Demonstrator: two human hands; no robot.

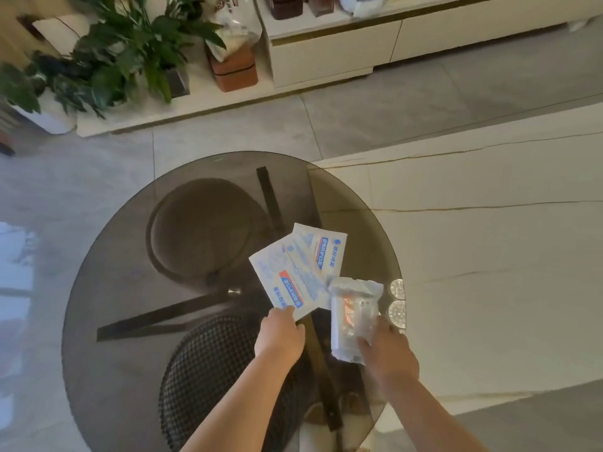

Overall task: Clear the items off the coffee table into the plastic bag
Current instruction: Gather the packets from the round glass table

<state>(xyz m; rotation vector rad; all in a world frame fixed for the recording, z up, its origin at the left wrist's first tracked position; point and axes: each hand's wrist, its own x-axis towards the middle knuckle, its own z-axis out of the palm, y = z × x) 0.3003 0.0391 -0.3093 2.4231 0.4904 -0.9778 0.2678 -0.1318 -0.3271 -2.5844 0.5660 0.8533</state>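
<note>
Over a round smoked-glass counter (130, 256) on grey floor tiles (375, 119), the left hand (280, 334) pinches fanned packets (293, 275); the right hand (386, 349) grips a clear pouch (352, 318). Plants (107, 57) and a cabinet (336, 50) stand beyond.

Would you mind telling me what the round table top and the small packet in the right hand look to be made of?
Round smoked table top: apparently tinted glass, glossy; its base and the floor show through it. Small clear packet in the right hand: seemingly thin plastic film, shiny and crinkled, with contents partly visible inside.
</note>
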